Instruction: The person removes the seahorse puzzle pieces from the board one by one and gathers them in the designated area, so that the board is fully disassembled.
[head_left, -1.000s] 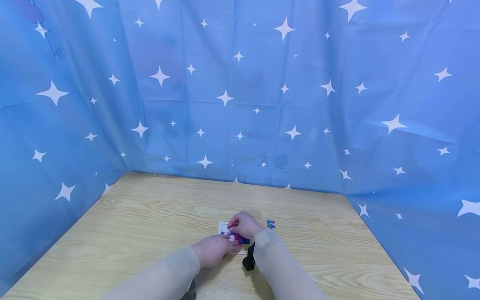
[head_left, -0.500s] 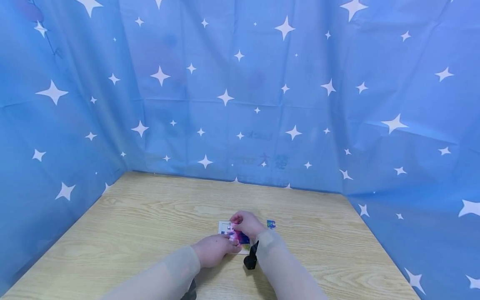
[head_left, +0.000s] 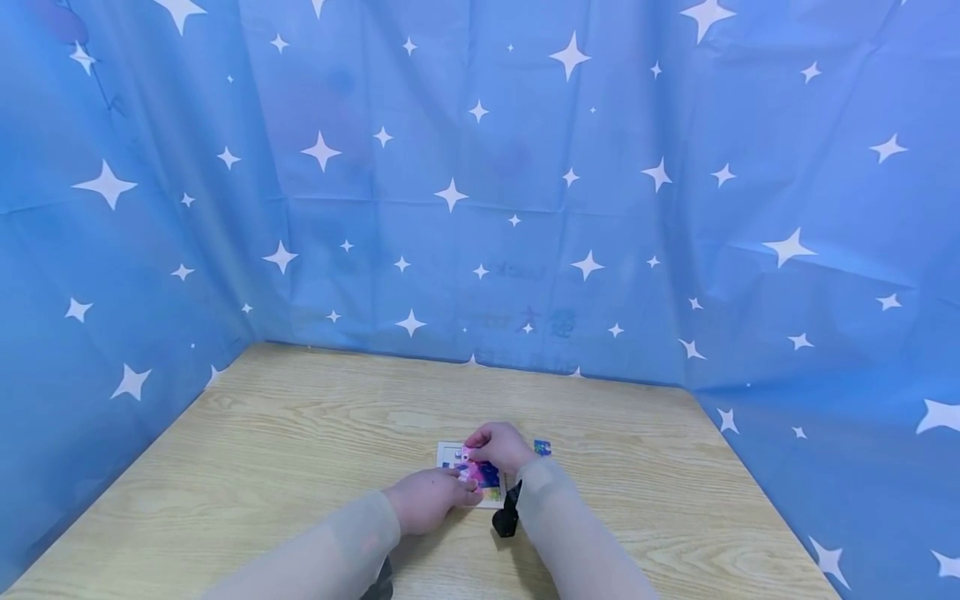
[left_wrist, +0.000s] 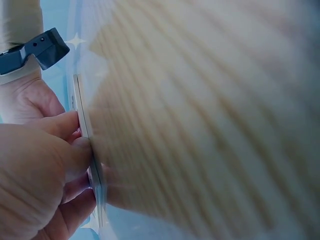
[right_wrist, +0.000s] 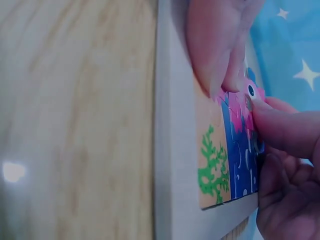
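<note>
in the head view, down at six o'clock, we see a flat, pale puzzle frame (head_left: 441, 451) on the wood-grained table (head_left: 315, 417), with interlocking pieces (head_left: 489, 475) inside. the left hand (head_left: 429, 500) presses it from eight o'clock; towards two o'clock the right hand (head_left: 501, 448) pinches a pink piece (head_left: 467, 455), which shows more than a second ago. farther that way lies a loose blue piece (head_left: 542, 447). in the left wrist view, fingers meet the frame's thin, straight edge. in the right wrist view, we find the left fingertips pressed together above printed green seaweed (right_wrist: 212, 172).
</note>
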